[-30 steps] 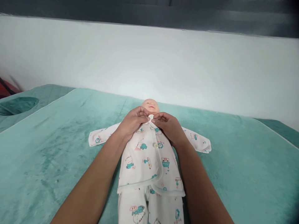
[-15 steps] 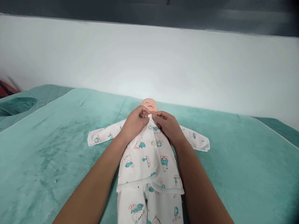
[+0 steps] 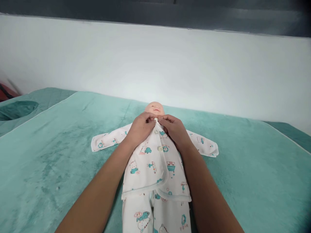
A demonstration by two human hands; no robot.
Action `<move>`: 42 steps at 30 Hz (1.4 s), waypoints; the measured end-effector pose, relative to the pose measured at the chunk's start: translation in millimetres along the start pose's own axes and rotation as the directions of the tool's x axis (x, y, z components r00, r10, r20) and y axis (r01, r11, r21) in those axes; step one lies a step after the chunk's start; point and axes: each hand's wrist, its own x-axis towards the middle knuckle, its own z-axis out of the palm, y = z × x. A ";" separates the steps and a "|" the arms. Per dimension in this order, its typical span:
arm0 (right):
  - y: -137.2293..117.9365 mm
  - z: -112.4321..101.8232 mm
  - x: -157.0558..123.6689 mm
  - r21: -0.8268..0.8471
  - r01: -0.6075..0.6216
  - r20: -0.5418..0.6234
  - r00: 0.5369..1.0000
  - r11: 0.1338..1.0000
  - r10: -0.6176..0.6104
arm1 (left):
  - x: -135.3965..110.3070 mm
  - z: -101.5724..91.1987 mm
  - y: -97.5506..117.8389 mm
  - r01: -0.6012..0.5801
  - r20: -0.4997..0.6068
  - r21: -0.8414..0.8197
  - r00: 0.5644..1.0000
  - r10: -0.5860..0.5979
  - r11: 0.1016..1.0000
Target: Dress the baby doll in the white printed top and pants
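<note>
A baby doll [image 3: 155,106] lies on its back, dressed in a white printed jacket [image 3: 150,165] and matching trousers [image 3: 138,213]. At the collar, my left hand [image 3: 142,127] is closed, pinching the jacket's edge from the left. From the right, my right hand [image 3: 175,129] pinches the other side of the same collar. Between my fingertips shows the top button [image 3: 155,119]. Lower on the front edge are two more buttons, one near the chest and another button [image 3: 160,149] mid-belly. The doll's neck is mostly hidden by my fingers, and its hands are not visible at the sleeve ends.
A teal plush cover [image 3: 60,155] spreads under the doll, with a round hole [image 3: 18,110] at the far left. Behind it rises a white wall [image 3: 155,64] with a dark band on top. Something red [image 3: 6,94] stands at the left edge.
My fingers have shifted slightly at the collar, and the top button shows more plainly between them. The doll's body and sleeves lie as before.
</note>
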 end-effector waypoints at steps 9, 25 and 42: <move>-5.2 -2.0 0.5 -0.206 0.043 -0.043 0.998 0.978 -0.052 | 0.9 -3.4 -2.9 -0.001 0.032 -0.042 0.999 0.002 0.999; 15.8 4.9 22.6 -0.412 0.205 -0.146 0.947 0.888 -0.286 | 0.3 -0.8 -6.6 -0.114 0.025 0.085 0.993 0.112 0.990; -43.6 6.2 -40.6 -0.630 0.112 -0.002 0.989 0.768 -0.146 | -19.9 -13.3 -8.1 -0.184 -0.169 0.133 0.964 0.206 0.974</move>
